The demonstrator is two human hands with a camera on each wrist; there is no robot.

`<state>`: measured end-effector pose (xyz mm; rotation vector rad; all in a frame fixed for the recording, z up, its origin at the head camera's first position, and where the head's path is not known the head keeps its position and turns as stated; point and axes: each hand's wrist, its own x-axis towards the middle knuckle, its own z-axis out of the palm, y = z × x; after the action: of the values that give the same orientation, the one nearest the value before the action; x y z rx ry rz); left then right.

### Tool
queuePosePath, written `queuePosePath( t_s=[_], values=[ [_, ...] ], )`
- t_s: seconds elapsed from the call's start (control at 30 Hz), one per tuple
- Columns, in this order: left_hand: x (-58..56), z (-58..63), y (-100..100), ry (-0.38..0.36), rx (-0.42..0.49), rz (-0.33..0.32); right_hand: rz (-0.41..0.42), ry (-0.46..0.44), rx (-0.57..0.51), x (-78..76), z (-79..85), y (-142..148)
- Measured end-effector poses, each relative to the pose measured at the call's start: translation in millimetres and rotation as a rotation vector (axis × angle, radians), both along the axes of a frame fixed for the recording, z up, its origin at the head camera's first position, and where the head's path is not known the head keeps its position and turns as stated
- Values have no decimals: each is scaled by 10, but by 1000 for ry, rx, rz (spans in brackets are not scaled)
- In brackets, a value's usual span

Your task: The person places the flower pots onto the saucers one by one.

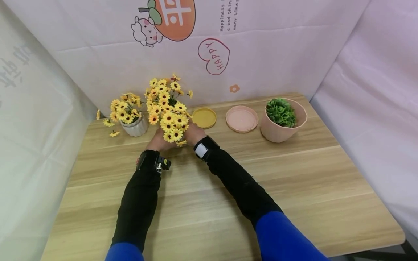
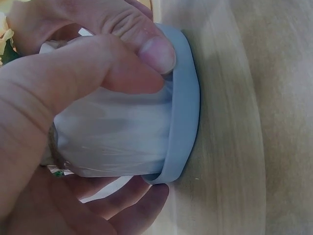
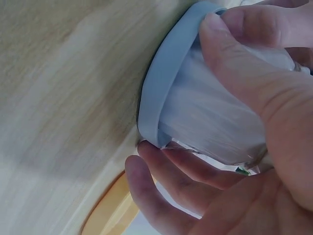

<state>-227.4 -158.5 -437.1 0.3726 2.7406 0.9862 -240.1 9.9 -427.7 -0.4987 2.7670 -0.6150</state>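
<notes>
Gripping pot [image 2: 112, 137] between left hand [image 1: 160, 141] and right hand [image 1: 195, 134], low at table [image 1: 209, 206], left of its middle and near backdrop [image 1: 277, 65]. Holding pot's base inside blue saucer [image 2: 186, 107]. Curling left fingers round one side, down to saucer's edge, and laying left thumb against pot just at rim. Curling right fingers round the other side, touching saucer with fingertips and pressing its rim with right thumb. Resting both thumbs side by side, close together. Holding flowers [image 1: 168, 112] above, in pot's top, screening much of both hands from head view. Working just right of ribbed pot [image 1: 135, 128], bearing more flowers [image 1: 122, 112], and just left of yellow saucer [image 1: 204, 117]. Facing, farther right, pink saucer [image 1: 242, 119] and then pink pot [image 1: 277, 133], containing plant [image 1: 281, 113].
</notes>
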Motion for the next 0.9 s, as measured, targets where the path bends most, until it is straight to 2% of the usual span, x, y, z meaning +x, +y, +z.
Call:
queuePosePath(
  t_s=[0.27, 0.43, 0.6, 0.67, 0.8, 0.9],
  values=[
    [-30, -76, -32, 13, 41, 10, 26, 55, 35, -13, -19, 63],
    [15, -104, -58, 83, 54, -7, 41, 100, 55, -24, -47, 128],
    [152, -96, -135, 15, 158, 94, 63, 167, 110, -63, -70, 242],
    [210, -78, -192, -6, 154, 136, 55, 191, 114, -94, -71, 301],
    [330, -52, -347, 29, 154, 182, 3, 223, 95, -191, -128, 431],
    [439, -48, -475, 42, 149, 239, -49, 221, 61, -270, -194, 534]
  ],
)
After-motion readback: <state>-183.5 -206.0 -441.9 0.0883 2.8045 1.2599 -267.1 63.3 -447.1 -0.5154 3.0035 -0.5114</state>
